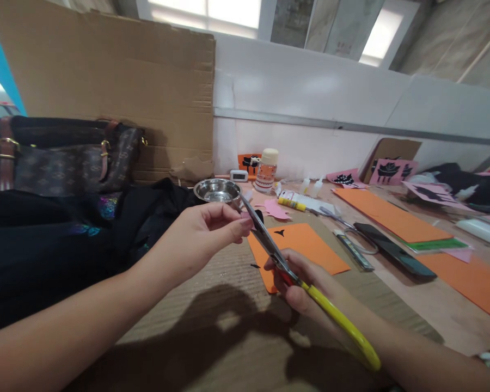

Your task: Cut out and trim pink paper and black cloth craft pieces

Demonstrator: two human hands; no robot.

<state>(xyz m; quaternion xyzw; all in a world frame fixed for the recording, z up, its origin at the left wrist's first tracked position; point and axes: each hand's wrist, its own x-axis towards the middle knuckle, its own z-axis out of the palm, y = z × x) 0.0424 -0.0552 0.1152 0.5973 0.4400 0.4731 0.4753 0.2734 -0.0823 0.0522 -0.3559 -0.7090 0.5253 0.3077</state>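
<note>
My right hand [306,280] is wrapped round a pair of scissors [337,321] with a yellow handle, its blades pointing up and to the left. My left hand [212,231] is closed in a pinch at the blade tips, on a small piece of black paper [258,216] largely hidden by the fingers and blades. Below the blades lies an orange sheet of paper [320,251]. One small black cutout [279,233] rests on this sheet, and a black scrap [255,266] is at its left edge.
A steel bowl [217,190] stands behind my left hand, near a lidded jar [267,171]. To the right lie a glue stick [292,204], a blade case [353,250], a phone [394,251] and more orange paper [392,213]. A handbag [65,158] and black cloth [85,245] fill the left.
</note>
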